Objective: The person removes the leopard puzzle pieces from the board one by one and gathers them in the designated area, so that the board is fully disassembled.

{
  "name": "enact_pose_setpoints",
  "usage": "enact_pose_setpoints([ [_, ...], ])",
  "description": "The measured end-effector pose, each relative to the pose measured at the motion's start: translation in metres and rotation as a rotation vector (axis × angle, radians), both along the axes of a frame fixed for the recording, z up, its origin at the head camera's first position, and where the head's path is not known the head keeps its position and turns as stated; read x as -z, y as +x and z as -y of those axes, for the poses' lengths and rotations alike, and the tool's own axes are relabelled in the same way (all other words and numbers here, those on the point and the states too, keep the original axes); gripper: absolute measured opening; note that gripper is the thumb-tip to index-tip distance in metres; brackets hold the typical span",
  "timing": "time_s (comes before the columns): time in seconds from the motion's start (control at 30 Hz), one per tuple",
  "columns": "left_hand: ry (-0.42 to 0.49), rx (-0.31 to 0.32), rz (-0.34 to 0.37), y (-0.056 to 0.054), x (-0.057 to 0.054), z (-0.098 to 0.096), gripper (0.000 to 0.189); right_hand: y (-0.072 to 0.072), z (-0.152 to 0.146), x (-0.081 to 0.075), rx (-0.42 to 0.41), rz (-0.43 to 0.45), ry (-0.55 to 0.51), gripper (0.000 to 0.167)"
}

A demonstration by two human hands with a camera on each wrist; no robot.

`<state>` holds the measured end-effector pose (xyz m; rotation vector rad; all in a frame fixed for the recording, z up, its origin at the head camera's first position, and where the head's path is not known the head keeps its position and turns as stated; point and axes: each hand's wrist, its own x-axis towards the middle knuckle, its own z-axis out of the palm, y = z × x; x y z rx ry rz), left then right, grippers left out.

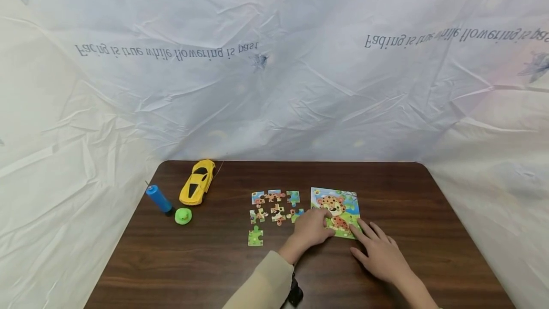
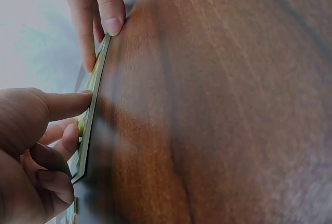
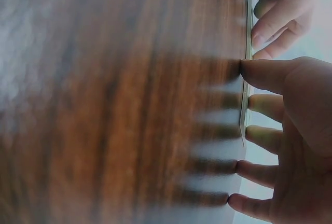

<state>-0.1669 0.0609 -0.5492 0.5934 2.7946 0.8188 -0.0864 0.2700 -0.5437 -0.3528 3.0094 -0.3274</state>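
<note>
A square puzzle board (image 1: 336,204) with a printed cartoon leopard lies on the table. My left hand (image 1: 311,228) is over its lower-left side; in the left wrist view, the straight thumb (image 2: 70,105) rests on the board's face, with the other fingers bent beside it. My right hand (image 1: 379,252) spreads its fingers at the lower-right corner. In the right wrist view, its thumb (image 3: 267,74) touches the board's edge (image 3: 245,97) while other fingertips rest on the board and tabletop. Left of the board lie several loose jigsaw pieces (image 1: 278,212).
On the left side of the brown wooden table (image 1: 184,266) are a yellow toy car (image 1: 197,182), a green rubber duck (image 1: 183,216) and a blue cylinder (image 1: 158,198). A white printed sheet (image 1: 274,99) hangs behind the table and along both sides.
</note>
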Motion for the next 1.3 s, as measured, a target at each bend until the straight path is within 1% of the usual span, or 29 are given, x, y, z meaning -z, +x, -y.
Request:
enact_pose_setpoints([
  [0.2, 0.005, -0.012, -0.004, -0.002, 0.0, -0.002, 0.034, 0.0, 0.0, 0.0, -0.003, -0.01, 0.0, 0.063],
  [0.43, 0.001, -0.025, -0.058, 0.0, -0.001, -0.002, 0.033, 0.0, 0.0, 0.0, -0.003, -0.013, -0.001, 0.063],
  [0.73, 0.062, -0.025, -0.054, -0.002, -0.001, 0.0, 0.028, -0.001, 0.0, -0.001, 0.0, -0.014, 0.001, 0.063],
  [0.87, 0.126, -0.027, -0.038, -0.004, -0.001, 0.002, 0.021, -0.001, 0.0, 0.0, 0.0, -0.013, 0.002, 0.062],
  [0.97, 0.205, -0.028, -0.026, -0.006, -0.001, 0.005, 0.014, -0.001, 0.0, 0.001, -0.002, -0.01, -0.002, 0.062],
  [1.07, 0.284, -0.026, -0.019, -0.006, -0.002, 0.008, 0.011, -0.001, -0.001, 0.001, -0.002, -0.01, -0.002, 0.063],
  [1.2, 0.356, -0.036, 0.002, -0.005, -0.006, 0.012, 0.01, -0.001, -0.001, 0.003, 0.007, -0.004, 0.001, 0.063],
  [1.3, 0.4, -0.046, 0.041, -0.005, -0.012, 0.016, 0.011, -0.001, -0.002, 0.004, 0.007, 0.001, 0.001, 0.063],
])
